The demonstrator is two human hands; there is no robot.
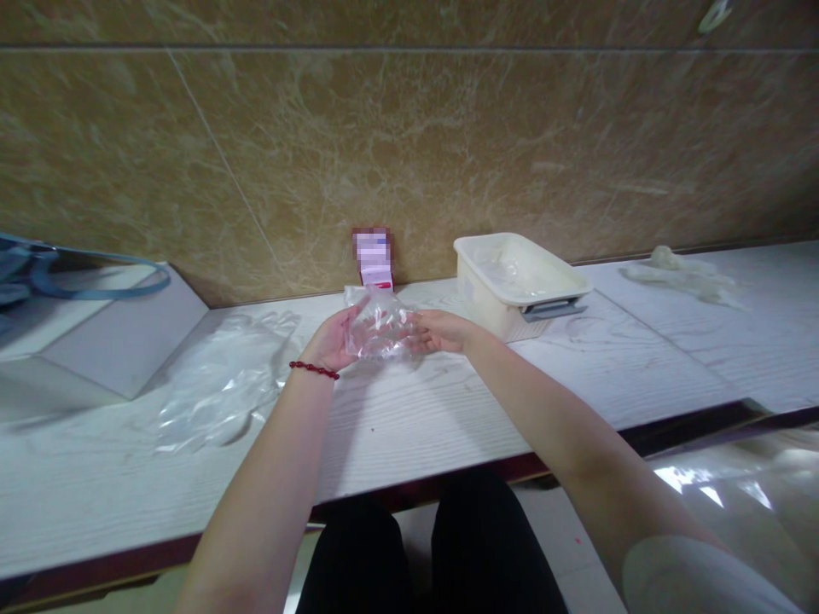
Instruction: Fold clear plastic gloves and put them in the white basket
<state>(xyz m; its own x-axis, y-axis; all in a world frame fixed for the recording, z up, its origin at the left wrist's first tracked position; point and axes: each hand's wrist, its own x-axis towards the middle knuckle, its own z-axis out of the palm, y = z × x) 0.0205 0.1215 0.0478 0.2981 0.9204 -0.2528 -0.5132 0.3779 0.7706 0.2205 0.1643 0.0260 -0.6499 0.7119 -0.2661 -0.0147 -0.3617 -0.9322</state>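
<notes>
Well left of the grip, a white box (pixel 121 341) sits on a pale table (pixel 409 426); nearer lies a pile of clear plastic (pixel 221 379). The left hand (pixel 336 339), above a red bracelet (pixel 313 369), and the right hand (pixel 443 331) grasp crinkled clear film (pixel 382 328) between them, a small case (pixel 374 264) just behind; a cream bin (pixel 486 309) stands near their right.

The table (pixel 409 435) had a white wood-grain top with a dark red front edge (pixel 415 492) and a seam towards the right. On it sat a white box (pixel 128 333) at the left, with a loose spread of clear plastic (pixel 223 384) beside it. A small red-and-white pack (pixel 374 256) stood at the back; farther right were a cream tub (pixel 490 307) and a crumpled pale wrap (pixel 684 275).
</notes>
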